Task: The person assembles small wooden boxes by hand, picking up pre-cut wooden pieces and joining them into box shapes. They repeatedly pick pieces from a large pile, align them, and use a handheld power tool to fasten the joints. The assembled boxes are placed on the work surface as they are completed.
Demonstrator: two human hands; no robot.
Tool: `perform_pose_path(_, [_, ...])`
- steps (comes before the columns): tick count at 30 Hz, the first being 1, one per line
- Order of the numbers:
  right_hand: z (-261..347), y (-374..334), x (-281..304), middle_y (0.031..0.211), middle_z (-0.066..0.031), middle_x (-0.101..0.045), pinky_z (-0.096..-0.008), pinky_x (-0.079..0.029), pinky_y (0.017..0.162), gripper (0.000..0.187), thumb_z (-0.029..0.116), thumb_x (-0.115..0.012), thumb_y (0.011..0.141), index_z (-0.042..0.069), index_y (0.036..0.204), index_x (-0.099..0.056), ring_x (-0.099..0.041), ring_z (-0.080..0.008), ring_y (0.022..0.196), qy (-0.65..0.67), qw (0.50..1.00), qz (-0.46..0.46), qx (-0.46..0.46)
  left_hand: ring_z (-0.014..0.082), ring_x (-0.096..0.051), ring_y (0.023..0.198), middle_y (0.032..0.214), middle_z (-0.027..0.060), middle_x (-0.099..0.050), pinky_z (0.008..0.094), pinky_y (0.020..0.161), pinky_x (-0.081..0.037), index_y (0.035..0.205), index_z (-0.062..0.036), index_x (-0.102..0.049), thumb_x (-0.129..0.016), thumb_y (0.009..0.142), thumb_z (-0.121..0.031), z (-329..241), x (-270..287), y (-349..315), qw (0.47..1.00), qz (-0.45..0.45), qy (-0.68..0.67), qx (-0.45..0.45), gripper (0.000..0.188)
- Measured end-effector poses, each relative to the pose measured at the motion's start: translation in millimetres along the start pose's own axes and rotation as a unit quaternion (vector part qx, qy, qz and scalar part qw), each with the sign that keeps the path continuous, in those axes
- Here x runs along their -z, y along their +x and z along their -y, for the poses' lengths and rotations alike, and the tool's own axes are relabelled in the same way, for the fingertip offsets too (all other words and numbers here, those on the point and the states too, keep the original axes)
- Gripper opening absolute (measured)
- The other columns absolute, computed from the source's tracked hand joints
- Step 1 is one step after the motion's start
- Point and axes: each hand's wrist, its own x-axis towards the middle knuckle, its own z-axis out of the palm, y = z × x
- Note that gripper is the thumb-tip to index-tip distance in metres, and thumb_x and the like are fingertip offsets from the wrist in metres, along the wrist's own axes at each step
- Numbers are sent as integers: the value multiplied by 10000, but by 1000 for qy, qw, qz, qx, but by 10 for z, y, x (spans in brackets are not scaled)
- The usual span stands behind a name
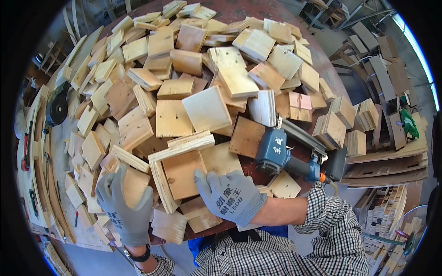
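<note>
Both my hands wear grey work gloves with dark print. My left hand (124, 204) is closed round a small plywood block (135, 187), thumb on its near right side and fingers at its left. Beside it lie two layered plywood strips, one upright-running strip (164, 181) and one far strip (182, 146), meeting in a corner around a square plywood piece (184, 172). My right hand (232, 195) has its fingers curled at the near edge of a pale plywood block (222, 158), right of that corner. Its fingertips are partly hidden. A blue nail gun (276, 149) lies to the right.
A large heap of plywood blocks (193, 110) covers most of the dark red table (258, 9). At the left are a black round tape (57, 109) and long wooden boards (34, 138). Stacked blocks (330, 130) and bundles of panels (380, 73) stand at the right.
</note>
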Motion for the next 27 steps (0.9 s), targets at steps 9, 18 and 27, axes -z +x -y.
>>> perform_pose_path(9, [-242, -21, 222, 909, -79, -549, -394, -442, 591, 515, 390, -608, 1005, -11, 1326, -581, -538, -195, 647, 3, 973, -232, 3, 358, -538, 1161, 1201, 127, -564, 527, 1021, -422, 1353, -72, -670, -847, 665, -184, -20, -6, 19, 1000, 0, 0, 6, 719])
perform_pose_path(18, [-1521, 1199, 687, 802, -106, -757, -330, -577, 674, 394, 323, -572, 1063, -18, 946, -732, -729, -177, 696, 478, 797, -86, -359, 367, -536, 1170, 1197, 130, -563, 532, 1028, -415, 1331, -78, -668, -838, 665, -195, -1, -29, 10, 1000, -8, 19, -3, 697])
perform_pose_path(27, [-1855, 1598, 761, 815, -195, -767, -472, -589, 652, 629, 513, -518, 1014, -57, 922, -766, -730, -308, 646, 243, 886, 220, -327, 361, -532, 1201, 1218, 119, -570, 532, 1053, -386, 1326, -100, -667, -864, 680, -220, 44, -27, -33, 1000, 0, 16, 16, 685])
